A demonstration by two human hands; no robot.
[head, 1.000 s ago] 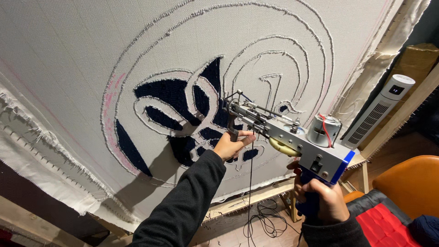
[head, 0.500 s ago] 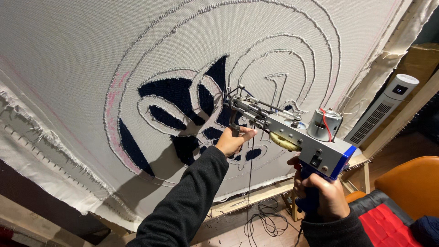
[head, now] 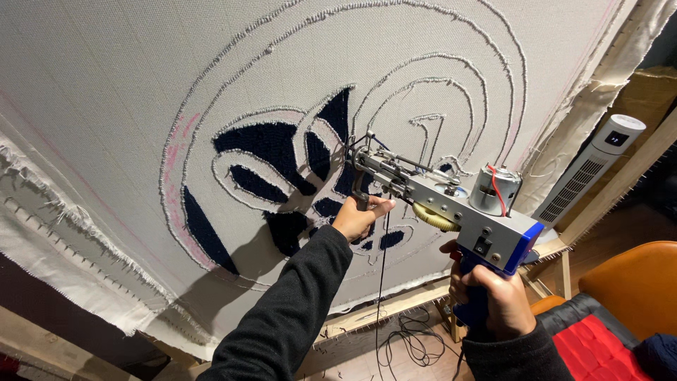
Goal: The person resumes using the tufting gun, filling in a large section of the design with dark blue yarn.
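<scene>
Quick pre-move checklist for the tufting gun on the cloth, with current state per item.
1. Right hand wrapped around the blue grip of the tufting gun: ok.
2. Left hand on the front handle under the gun's nose: ok.
3. Needle tip against the stretched cloth, beside the dark blue filled patches: ok.
4. Yarn running to the needle: cannot tell, too thin to see.
5. Black cord hangs down past the wooden frame and coils on the floor, apart from both hands: ok.
6. Cloth taut on the frame: ok in the middle; frayed loose edge at lower left.
</scene>
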